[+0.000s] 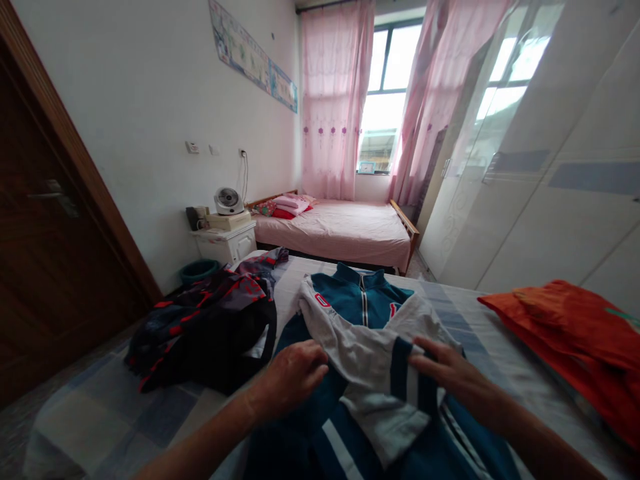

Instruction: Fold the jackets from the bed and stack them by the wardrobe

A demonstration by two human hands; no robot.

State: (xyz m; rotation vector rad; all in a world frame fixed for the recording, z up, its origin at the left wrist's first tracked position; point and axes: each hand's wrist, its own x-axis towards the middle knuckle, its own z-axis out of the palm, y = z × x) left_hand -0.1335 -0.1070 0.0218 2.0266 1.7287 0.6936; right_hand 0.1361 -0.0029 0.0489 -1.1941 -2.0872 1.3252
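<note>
On either side of the jacket [367, 300] lie dark clothes [215, 333], orange fabric [575, 320].

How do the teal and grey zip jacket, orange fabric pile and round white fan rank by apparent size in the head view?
1. Teal and grey zip jacket
2. Orange fabric pile
3. Round white fan

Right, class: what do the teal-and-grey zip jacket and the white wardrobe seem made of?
Zip jacket: matte, soft fabric, probably knit, judging by its loose folds.
White wardrobe: glossy panels, perhaps lacquered board, since they mirror the window.
</note>
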